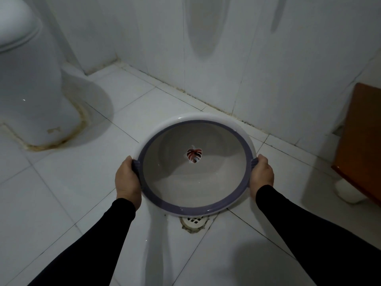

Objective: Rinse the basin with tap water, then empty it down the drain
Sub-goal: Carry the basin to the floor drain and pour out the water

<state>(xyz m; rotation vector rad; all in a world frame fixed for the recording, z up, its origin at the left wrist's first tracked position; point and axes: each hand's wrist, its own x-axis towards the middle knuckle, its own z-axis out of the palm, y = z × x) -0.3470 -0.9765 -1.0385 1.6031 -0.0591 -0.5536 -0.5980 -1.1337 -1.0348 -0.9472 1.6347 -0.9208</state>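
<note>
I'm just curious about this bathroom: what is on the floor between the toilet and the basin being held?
In the head view, only bare white floor tiles with dark grout lines and the toilet's shadow lie between it and the basin. Nothing stands there.

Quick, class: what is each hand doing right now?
Left hand: grips the basin by its left handle.
Right hand: grips its right handle.

Single head-height view, angled steeply down, seemingly near the floor (61, 193).
</note>
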